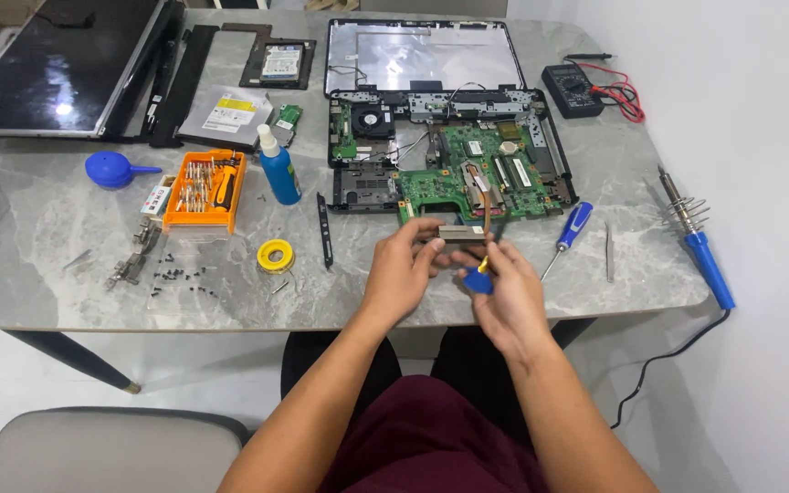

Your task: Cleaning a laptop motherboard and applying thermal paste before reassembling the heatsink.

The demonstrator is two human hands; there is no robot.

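Left hand: the left hand (401, 272) is raised over the near edge of the grey marble table (38, 274), fingers closed around the left end of a small grey metal heatsink (461, 236), thumb on its near side.
Right hand: the right hand (507, 290) grips a small screwdriver with blue handle (479, 278), fingers curled shut around it; its tip points up at the underside of the heatsink.
Heatsink: held in the air between both hands, just in front of the opened laptop, with a copper heat pipe (483, 203) curving up from its right end.
Opened laptop: a dismantled laptop base (449, 164) lies behind the hands, green motherboard (477, 169) exposed, cooling fan (373, 120) at its upper left.
Right of the hands: a second blue screwdriver (570, 234) and metal tweezers (609, 252) lie on the table; farther right a blue soldering iron (700, 245) reaches the edge.
Left of the hands: yellow solder reel (275, 256), blue bottle with white cap (278, 166), orange screwdriver bit set (205, 191), loose black screws (175, 277), blue dust blower (113, 170).
Far side: black multimeter (573, 89), hard drive (281, 64), optical drive (226, 116), detached screen panel (57, 64).
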